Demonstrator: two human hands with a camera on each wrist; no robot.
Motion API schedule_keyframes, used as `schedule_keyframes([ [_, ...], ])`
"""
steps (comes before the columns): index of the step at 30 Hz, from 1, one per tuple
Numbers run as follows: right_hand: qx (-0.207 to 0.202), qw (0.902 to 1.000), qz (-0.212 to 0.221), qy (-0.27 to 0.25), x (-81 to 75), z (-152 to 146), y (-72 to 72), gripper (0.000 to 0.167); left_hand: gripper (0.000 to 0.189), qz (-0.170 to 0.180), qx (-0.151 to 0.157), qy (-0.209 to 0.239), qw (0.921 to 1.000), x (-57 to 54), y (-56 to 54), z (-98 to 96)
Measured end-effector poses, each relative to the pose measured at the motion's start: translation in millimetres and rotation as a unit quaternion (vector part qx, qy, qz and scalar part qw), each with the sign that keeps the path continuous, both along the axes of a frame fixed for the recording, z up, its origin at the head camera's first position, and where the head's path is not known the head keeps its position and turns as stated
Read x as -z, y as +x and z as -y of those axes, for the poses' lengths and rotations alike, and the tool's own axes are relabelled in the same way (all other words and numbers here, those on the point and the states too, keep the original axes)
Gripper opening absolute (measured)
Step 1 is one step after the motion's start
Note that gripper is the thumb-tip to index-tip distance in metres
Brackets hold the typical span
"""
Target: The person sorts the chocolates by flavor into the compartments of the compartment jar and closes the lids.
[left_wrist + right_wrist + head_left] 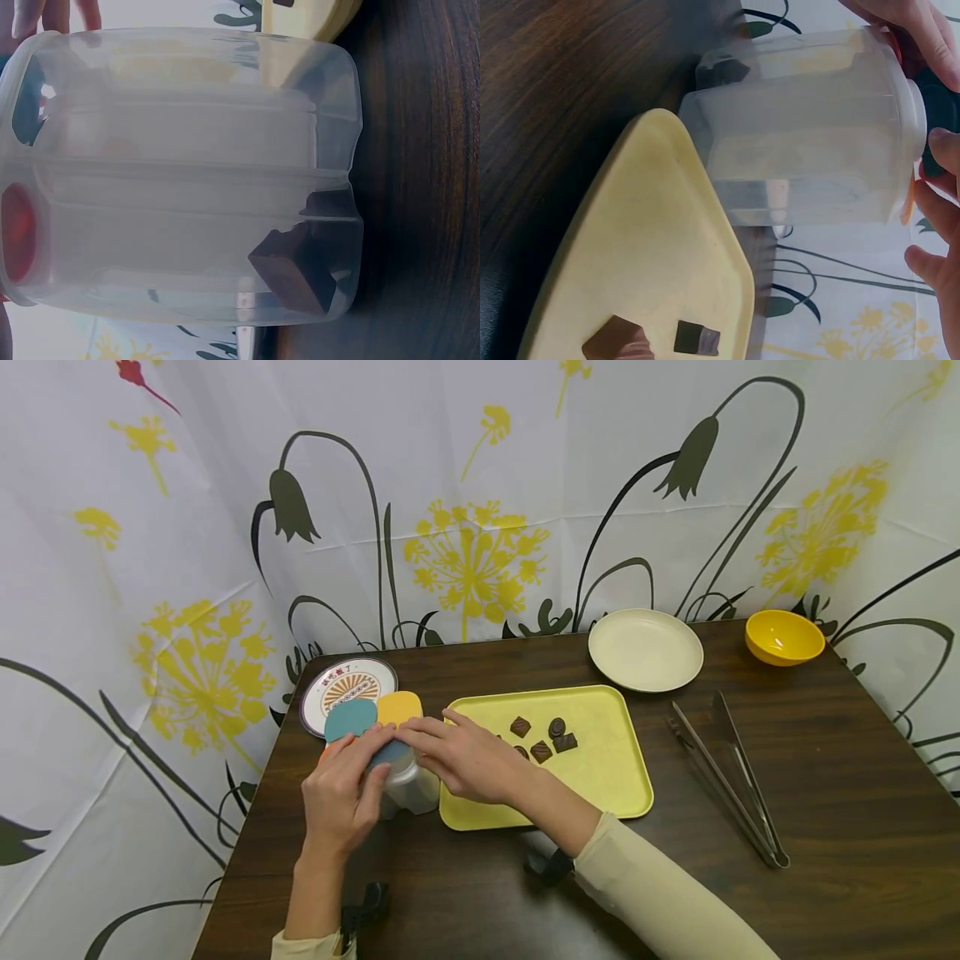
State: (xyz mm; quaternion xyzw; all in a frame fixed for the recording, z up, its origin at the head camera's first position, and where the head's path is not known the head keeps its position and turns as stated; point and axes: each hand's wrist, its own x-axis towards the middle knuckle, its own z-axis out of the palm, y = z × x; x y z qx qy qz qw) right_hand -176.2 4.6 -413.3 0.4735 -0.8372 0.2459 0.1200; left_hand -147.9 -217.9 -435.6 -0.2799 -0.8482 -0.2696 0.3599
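A clear plastic container [414,789] with coloured lid flaps stands at the left of the tray. In the head view I see a teal flap [349,720], a yellow flap [400,706] and a blue flap [390,755]. My left hand [341,793] rests on the lid from the left, fingers extended over the blue flap. From the right, my right hand [468,758] reaches across the tray and touches the lid with outstretched fingers. Dark chocolate pieces [294,270] lie at the bottom of one compartment. Several chocolates [542,752] sit on the yellow tray [600,785].
Behind the container is a white printed plate [318,689]. A cream plate [645,650] and a yellow bowl [784,639] stand along the back edge. Metal tongs [738,785] lie to the tray's right. A flowered curtain [480,460] hangs behind the dark wooden table [847,827].
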Motion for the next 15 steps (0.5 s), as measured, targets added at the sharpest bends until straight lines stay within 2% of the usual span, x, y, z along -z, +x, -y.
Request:
schedule_keyframes([
  [5,-0.016,0.9996,0.0,-0.021,2.8,-0.9,1.3,0.057,0.045,-0.017,-0.003,0.0,0.9998,1.2,-0.7,-0.1],
  [15,0.002,0.9996,0.008,-0.027,5.2,-7.4,3.6,0.06,0.043,-0.004,-0.002,0.008,1.0,0.6,-0.3,0.6],
])
